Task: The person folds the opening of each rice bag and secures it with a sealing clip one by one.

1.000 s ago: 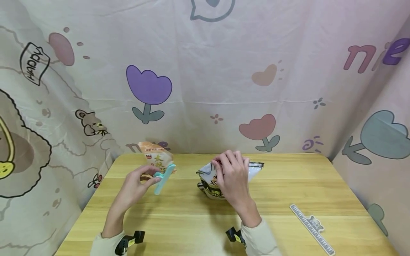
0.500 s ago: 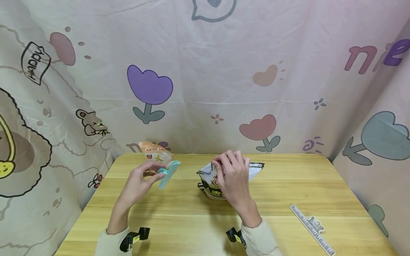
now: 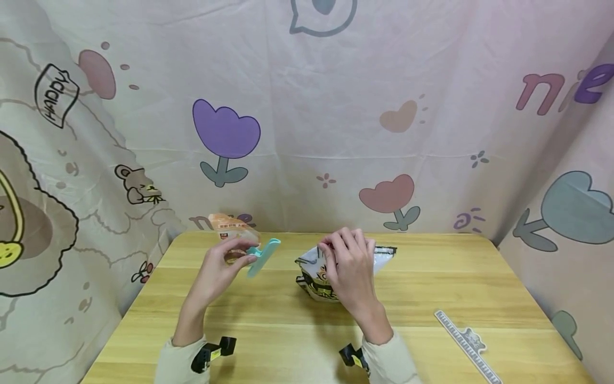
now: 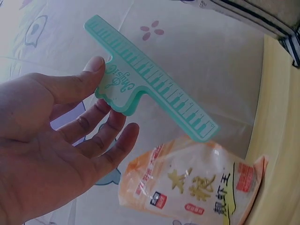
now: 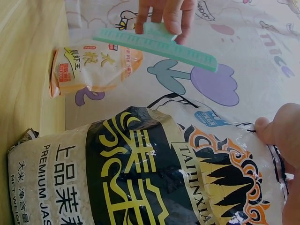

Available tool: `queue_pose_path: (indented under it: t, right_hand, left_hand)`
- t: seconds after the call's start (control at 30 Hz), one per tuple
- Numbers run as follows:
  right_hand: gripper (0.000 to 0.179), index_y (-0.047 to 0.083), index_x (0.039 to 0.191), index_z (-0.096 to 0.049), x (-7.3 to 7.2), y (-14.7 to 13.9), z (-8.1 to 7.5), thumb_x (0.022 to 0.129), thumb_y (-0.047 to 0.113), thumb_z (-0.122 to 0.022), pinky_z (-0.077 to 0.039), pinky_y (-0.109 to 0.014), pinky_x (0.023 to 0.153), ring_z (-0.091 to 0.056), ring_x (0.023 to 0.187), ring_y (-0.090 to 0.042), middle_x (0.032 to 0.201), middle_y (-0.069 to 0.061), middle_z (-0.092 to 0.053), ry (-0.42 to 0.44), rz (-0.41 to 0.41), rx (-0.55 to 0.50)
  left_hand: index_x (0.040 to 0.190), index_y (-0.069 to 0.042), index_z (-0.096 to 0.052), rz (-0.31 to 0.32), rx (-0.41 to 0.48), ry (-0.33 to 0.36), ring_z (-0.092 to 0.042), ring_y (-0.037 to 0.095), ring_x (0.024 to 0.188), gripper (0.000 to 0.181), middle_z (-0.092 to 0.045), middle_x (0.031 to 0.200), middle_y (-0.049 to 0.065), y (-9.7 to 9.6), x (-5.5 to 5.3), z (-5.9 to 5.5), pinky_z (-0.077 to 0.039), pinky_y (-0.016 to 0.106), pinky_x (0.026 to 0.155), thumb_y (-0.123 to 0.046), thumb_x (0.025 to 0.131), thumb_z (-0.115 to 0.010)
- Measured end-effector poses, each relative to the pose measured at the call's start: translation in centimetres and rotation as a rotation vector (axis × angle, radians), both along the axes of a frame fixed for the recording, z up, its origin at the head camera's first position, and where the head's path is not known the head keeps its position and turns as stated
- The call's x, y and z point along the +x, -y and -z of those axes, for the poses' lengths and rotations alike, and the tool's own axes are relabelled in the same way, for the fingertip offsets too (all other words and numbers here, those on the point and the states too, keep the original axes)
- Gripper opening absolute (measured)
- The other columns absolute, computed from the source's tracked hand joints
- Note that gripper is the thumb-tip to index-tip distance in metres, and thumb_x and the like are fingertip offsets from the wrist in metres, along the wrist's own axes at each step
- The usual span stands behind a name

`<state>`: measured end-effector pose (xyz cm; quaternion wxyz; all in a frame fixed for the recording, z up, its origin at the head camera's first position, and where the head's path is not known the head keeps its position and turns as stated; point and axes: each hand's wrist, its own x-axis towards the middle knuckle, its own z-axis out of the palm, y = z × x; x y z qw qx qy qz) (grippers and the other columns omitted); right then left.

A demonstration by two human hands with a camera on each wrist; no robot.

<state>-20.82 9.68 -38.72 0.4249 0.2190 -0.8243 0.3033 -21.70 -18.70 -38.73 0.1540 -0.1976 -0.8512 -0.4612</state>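
Note:
My left hand (image 3: 216, 272) pinches a mint-green bag clip (image 4: 150, 77) by its scalloped handle, thumb on one side and fingers on the other. The clip's long bar has a piano-key pattern and is held in the air, tilted, apart from any bag. To its right stands a rice bag (image 5: 136, 164) with a black band and gold characters. My right hand (image 3: 352, 266) grips this bag's top edge, with the thumb (image 5: 265, 129) showing on the near face. The other fingers are mostly hidden in the right wrist view.
Behind my left hand, an orange-and-white food bag (image 4: 187, 187) stands at the back left of the wooden table (image 3: 268, 346). A grey-white piano-pattern clip (image 3: 467, 344) lies at the front right. A printed cloth (image 3: 307, 106) hangs behind the table.
My left hand has moved right and slightly away from me with the green bag clip, closer to the rice bag. My right hand keeps its grip on the bag's top.

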Motion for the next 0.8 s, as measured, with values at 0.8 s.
queue_pose_path:
  t: [0.8]
  right_hand:
    - [0.005, 0.013, 0.093, -0.068, 0.0, 0.0, -0.1, 0.096, 0.015, -0.070, -0.028, -0.043, 0.078, -0.048, 0.085, -0.023, 0.089, 0.002, -0.060, 0.025, -0.001, 0.001]
  left_hand:
    - [0.112, -0.001, -0.072, 0.107, 0.138, 0.009, -0.067, 0.028, 0.101, 0.020, -0.067, 0.109, 0.012, -3.0, -1.1, -0.4, -0.057, 0.035, 0.089, 0.001, 0.092, -0.072]
